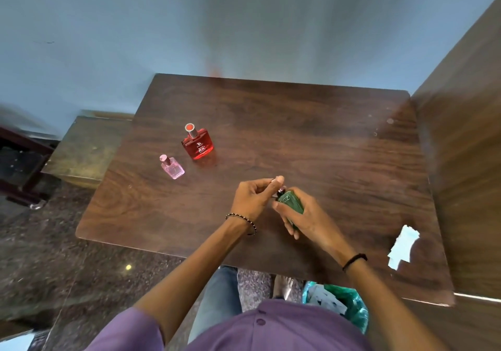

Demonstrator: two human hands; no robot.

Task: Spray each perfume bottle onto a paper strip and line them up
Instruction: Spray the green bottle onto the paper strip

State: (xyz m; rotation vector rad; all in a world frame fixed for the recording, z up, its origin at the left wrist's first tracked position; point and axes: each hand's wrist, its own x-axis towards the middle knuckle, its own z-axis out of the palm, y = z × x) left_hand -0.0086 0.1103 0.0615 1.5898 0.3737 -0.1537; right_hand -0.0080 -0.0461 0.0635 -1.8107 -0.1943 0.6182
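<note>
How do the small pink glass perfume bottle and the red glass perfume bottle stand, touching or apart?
Apart. The head view shows bare wooden table between the small pink perfume bottle and the red perfume bottle.

A plain indoor room, perhaps a home or a modest office; which cannot be told. A bare blue painted wall (244, 25) fills the top of the frame. A dark wood-grain tabletop (298, 134) stands against it. Speckled stone floor (54, 256) spreads lower left, and a bin lined with a green bag (355, 310) sits at the bottom.
</note>
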